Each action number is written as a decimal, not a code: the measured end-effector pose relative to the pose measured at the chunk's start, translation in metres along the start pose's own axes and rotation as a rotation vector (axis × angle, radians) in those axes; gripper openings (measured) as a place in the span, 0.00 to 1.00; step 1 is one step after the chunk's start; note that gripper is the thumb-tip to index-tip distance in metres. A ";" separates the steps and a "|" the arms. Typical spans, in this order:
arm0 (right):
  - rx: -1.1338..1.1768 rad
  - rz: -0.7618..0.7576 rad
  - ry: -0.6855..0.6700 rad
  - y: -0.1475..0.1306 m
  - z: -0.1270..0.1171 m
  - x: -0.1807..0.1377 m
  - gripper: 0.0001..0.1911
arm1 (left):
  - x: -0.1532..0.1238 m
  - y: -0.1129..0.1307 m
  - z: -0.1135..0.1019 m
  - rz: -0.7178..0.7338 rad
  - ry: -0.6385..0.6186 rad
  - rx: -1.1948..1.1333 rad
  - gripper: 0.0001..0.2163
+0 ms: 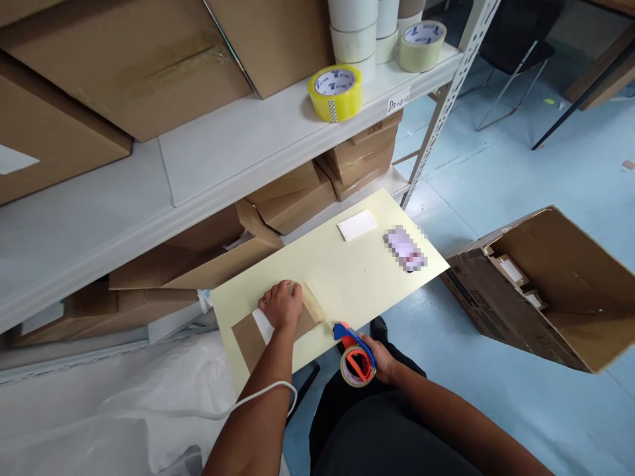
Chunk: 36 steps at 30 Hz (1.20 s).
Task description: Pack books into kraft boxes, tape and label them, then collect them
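Note:
On a pale yellow board (342, 277) lies a small flat cardboard box (251, 337) with a white label partly under my arm. My left hand (282, 304) is closed on the box, its fingers curled at the far edge. A strip of packing tape (315, 304) runs along the box's right end. My right hand (380, 359) grips a blue and orange tape dispenser (358, 357) at the board's near edge, with its blue head close to the tape strip. A white card pad (357, 225) and a blurred-out purplish item (405, 249) lie farther right on the board.
Above stands a metal shelf (238, 155) with large cartons (129, 59), a yellow tape roll (336, 92) and several pale rolls (421, 46). Opened cartons (292, 198) fill the lower shelf. An open carton (520, 291) stands on the right. A white cable (258, 395) crosses my left forearm.

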State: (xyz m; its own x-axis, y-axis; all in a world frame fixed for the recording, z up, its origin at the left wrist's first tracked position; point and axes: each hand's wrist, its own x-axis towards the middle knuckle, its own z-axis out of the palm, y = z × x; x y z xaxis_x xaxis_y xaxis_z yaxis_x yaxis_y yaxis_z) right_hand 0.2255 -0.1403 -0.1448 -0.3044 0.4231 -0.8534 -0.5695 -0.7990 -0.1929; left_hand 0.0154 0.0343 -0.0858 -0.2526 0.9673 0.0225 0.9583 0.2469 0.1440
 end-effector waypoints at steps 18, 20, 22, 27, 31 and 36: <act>0.106 0.059 -0.074 -0.032 -0.008 -0.001 0.20 | -0.015 -0.019 -0.032 0.974 -0.399 0.023 0.16; 0.111 0.008 -0.083 -0.049 0.005 0.007 0.20 | -0.005 -0.011 -0.026 0.851 -0.331 0.036 0.15; 0.088 -0.048 -0.061 -0.068 0.021 0.017 0.20 | 0.005 -0.003 -0.020 0.711 -0.243 0.046 0.14; -0.018 -0.122 -0.006 -0.091 0.053 0.042 0.19 | 0.022 0.008 -0.005 0.461 -0.142 0.029 0.13; 0.007 -0.088 -0.005 -0.060 0.053 0.040 0.19 | 0.035 0.003 -0.001 0.219 -0.135 -0.005 0.15; -0.003 -0.005 -0.019 0.000 0.018 0.015 0.19 | 0.054 -0.016 -0.002 -0.219 -0.071 0.031 0.16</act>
State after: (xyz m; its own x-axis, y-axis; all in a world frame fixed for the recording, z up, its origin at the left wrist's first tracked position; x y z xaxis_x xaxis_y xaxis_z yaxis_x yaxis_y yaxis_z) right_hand 0.2074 -0.1259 -0.1493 -0.3163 0.4348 -0.8432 -0.5689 -0.7982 -0.1982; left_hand -0.0139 0.0822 -0.0854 -0.4463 0.8917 -0.0757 0.8855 0.4522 0.1068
